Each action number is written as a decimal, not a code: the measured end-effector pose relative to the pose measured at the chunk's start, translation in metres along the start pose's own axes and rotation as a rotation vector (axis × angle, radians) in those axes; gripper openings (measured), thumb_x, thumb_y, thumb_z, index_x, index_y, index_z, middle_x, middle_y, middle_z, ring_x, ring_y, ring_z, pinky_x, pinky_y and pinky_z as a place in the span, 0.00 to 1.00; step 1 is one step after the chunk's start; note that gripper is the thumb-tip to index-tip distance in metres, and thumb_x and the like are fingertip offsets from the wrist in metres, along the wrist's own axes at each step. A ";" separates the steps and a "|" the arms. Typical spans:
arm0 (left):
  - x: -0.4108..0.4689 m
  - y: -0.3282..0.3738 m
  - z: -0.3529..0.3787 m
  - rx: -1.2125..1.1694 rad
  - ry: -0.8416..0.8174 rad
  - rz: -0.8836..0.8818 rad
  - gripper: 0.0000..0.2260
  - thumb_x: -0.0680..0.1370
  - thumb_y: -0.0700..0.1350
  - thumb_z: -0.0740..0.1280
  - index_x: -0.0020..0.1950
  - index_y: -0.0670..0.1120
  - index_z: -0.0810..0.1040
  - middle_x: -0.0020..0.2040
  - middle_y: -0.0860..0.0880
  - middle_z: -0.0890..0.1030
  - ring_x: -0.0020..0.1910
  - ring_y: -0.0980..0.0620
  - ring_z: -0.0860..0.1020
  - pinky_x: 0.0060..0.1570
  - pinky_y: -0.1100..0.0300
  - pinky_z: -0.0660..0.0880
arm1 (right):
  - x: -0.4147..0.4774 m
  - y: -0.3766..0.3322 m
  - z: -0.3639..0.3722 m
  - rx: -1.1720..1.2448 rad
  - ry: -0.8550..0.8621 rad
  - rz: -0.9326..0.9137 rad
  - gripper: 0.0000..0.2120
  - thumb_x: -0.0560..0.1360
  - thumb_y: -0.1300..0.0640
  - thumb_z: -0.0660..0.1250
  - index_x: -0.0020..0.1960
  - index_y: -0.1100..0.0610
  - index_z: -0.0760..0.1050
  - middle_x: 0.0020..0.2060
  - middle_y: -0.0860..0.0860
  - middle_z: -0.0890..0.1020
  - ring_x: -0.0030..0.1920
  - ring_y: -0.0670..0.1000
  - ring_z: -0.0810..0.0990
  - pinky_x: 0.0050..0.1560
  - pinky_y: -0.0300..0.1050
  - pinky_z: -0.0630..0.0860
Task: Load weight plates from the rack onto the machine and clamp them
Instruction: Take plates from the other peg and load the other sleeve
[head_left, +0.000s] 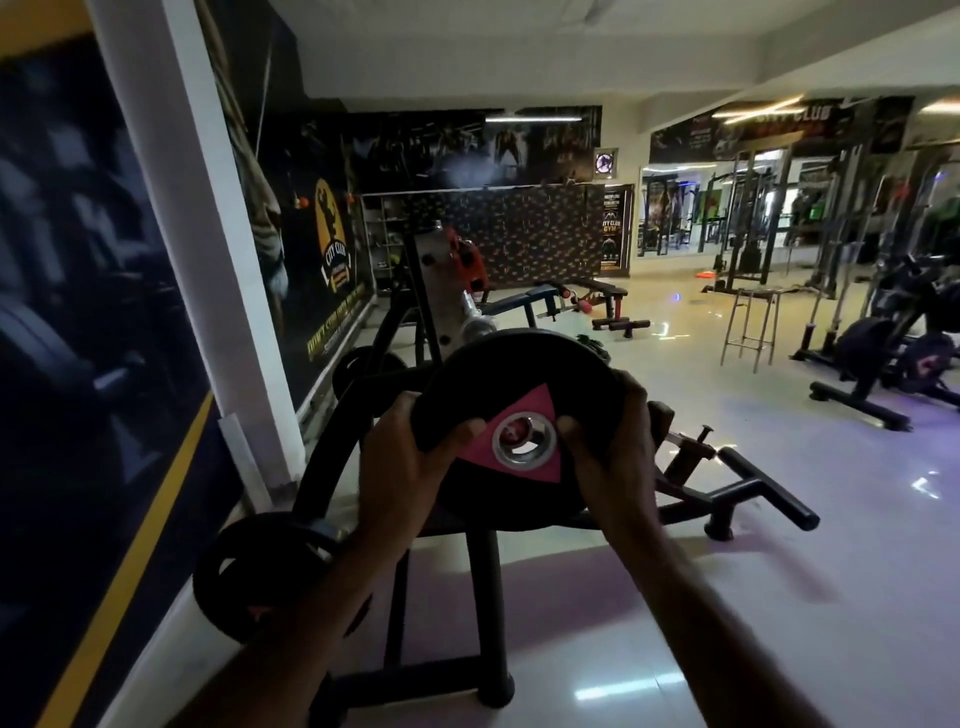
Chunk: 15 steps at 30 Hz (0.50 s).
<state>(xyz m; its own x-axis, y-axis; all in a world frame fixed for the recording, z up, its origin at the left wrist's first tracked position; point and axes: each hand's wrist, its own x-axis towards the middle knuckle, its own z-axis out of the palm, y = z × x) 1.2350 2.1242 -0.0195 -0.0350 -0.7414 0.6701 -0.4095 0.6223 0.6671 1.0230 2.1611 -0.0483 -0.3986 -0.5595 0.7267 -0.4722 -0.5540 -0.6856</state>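
A black weight plate (524, 371) with a pink triangle and a chrome centre hole is held up in front of me. My left hand (410, 457) grips its left edge, thumb on the face. My right hand (613, 447) grips its right edge, thumb beside the hole. Behind the plate, the chrome sleeve (475, 327) of the machine points toward it, on a white and orange lever arm (449, 275). Another black plate (260, 571) hangs on the black rack (483, 597) at lower left.
A dark wall with posters and a white pillar (208, 249) runs along my left. The machine's black floor frame and handle (763, 493) lie to the right. Benches (587, 301), a metal stool (750, 322) and other machines stand farther back on the glossy floor.
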 end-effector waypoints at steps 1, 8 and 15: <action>0.001 -0.004 0.001 0.020 0.002 -0.002 0.32 0.66 0.74 0.67 0.57 0.50 0.78 0.47 0.57 0.83 0.46 0.66 0.80 0.44 0.66 0.78 | 0.002 0.004 0.002 0.023 -0.009 0.001 0.28 0.75 0.47 0.71 0.71 0.52 0.65 0.62 0.53 0.74 0.64 0.49 0.75 0.56 0.61 0.79; 0.010 -0.023 0.009 0.007 0.027 -0.044 0.33 0.67 0.73 0.68 0.61 0.49 0.77 0.51 0.55 0.84 0.51 0.59 0.82 0.49 0.53 0.82 | 0.012 0.024 0.018 0.064 -0.043 -0.011 0.31 0.74 0.42 0.70 0.71 0.54 0.65 0.61 0.53 0.74 0.63 0.52 0.76 0.55 0.59 0.80; 0.055 -0.041 0.031 0.071 0.001 -0.018 0.33 0.70 0.67 0.70 0.68 0.49 0.73 0.60 0.55 0.81 0.57 0.61 0.79 0.54 0.62 0.77 | 0.061 0.056 0.044 -0.064 -0.114 -0.023 0.28 0.74 0.59 0.75 0.68 0.61 0.65 0.58 0.53 0.71 0.58 0.50 0.73 0.50 0.23 0.69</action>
<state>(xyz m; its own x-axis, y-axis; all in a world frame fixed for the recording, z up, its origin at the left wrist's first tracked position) 1.2214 2.0499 -0.0205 -0.0259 -0.7520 0.6586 -0.4736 0.5895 0.6544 1.0069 2.0692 -0.0441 -0.2968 -0.6157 0.7299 -0.5305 -0.5293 -0.6622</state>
